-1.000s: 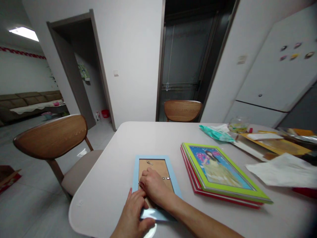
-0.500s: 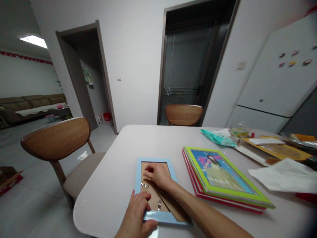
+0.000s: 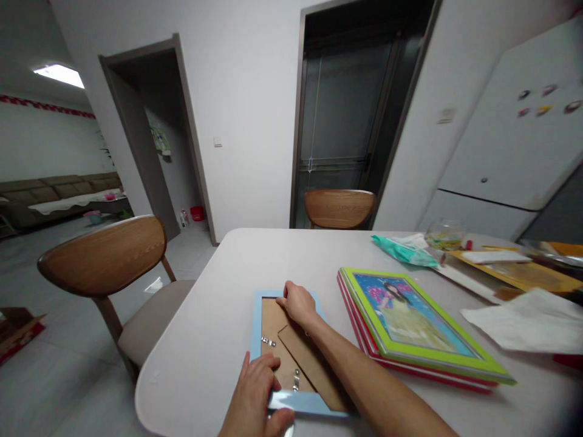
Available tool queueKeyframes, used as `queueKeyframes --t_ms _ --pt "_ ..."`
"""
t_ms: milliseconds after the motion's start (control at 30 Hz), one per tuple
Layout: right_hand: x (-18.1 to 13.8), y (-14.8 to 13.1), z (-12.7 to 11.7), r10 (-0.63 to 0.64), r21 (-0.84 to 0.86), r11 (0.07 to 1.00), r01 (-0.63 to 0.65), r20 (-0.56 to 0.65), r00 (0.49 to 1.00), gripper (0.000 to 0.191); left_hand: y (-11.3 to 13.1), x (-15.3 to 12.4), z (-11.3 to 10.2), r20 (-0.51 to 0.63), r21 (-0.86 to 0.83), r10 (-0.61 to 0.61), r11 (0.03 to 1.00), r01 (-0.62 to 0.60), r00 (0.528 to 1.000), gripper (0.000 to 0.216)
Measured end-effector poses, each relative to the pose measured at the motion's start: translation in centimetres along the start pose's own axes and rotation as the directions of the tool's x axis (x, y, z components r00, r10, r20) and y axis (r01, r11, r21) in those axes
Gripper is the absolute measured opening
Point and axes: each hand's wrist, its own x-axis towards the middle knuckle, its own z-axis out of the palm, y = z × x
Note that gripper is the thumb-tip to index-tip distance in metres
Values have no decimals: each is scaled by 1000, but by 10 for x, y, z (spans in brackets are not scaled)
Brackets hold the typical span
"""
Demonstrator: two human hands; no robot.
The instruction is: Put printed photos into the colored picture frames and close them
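A light blue picture frame [image 3: 255, 328] lies face down on the white table [image 3: 214, 303], its brown backing board [image 3: 291, 352] and small metal clips showing. My left hand [image 3: 257, 394] presses flat on the frame's near edge, fingers stretched out. My right hand [image 3: 298, 302] reaches to the frame's far edge, with fingers curled and pinched at the top of the backing board. My right forearm lies across the frame.
A stack of frames, green one on top [image 3: 410, 321], lies right of the blue frame. Papers [image 3: 528, 318], a teal packet [image 3: 403, 252] and a glass bowl [image 3: 444, 233] crowd the far right. Wooden chairs stand at the left [image 3: 102, 258] and far end [image 3: 339, 207].
My right hand has moved from the middle of the backing board away to the frame's far edge. My left hand has stayed on the near edge.
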Motion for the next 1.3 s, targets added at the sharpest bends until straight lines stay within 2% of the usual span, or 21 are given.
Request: queueKeyframes --t_ms 100,233,400,700,800,900,1000,1033,1067,1100,1133,1167,1200,1233,1300 --pt "1 4 -4 10 -5 1000 -10 11 1000 26 -3 -2 2 9 8 17 1000 -17 1000 21" --pt "-8 7 -2 -2 12 1000 2 30 1000 19 -2 -6 5 -12 12 10 1000 -10 1000 22" --pt "-19 6 4 -20 53 998 20 -5 1000 20 3 -7 4 -35 14 2 1000 -1 999 20" --pt "-11 4 3 14 224 974 4 -75 997 22 7 -7 1 -26 25 -10 1000 11 1000 20" --pt "-11 7 -6 -5 337 941 42 -109 994 26 5 -5 5 -40 31 -31 999 32 999 26" --pt "-19 22 -24 -12 466 880 94 -176 984 26 -2 -5 5 -45 7 -26 1000 26 999 27" --pt "-41 40 -38 63 577 810 102 -258 964 33 -6 -7 -1 -131 -99 -29 995 17 991 22" --pt "-52 43 -40 126 656 751 71 -249 960 37 -5 -6 -3 -181 -168 -49 986 18 982 19" --pt "-64 43 -40 199 761 648 19 -193 961 39 -2 -5 -5 -237 -261 -85 965 21 968 17" --pt "-78 39 -39 265 871 487 -59 -83 961 39 3 -3 -5 -283 -381 -136 924 19 949 18" --pt "-92 32 -37 265 955 252 -153 84 961 38 10 0 -5 -307 -520 -198 854 10 931 21" --pt "-104 22 -34 204 963 56 -263 247 947 35 18 4 -3 -294 -660 -261 751 2 919 27" --pt "-114 11 -32 89 923 -98 -372 380 921 34 28 9 -1 -253 -780 -312 626 -2 916 33" --pt "-122 1 -31 -4 888 -216 -406 415 910 34 38 13 1 -203 -864 -343 504 -3 917 38" --pt "-127 -11 -37 1 869 -396 -296 323 947 27 59 22 2 -143 -938 -360 345 -11 922 44"
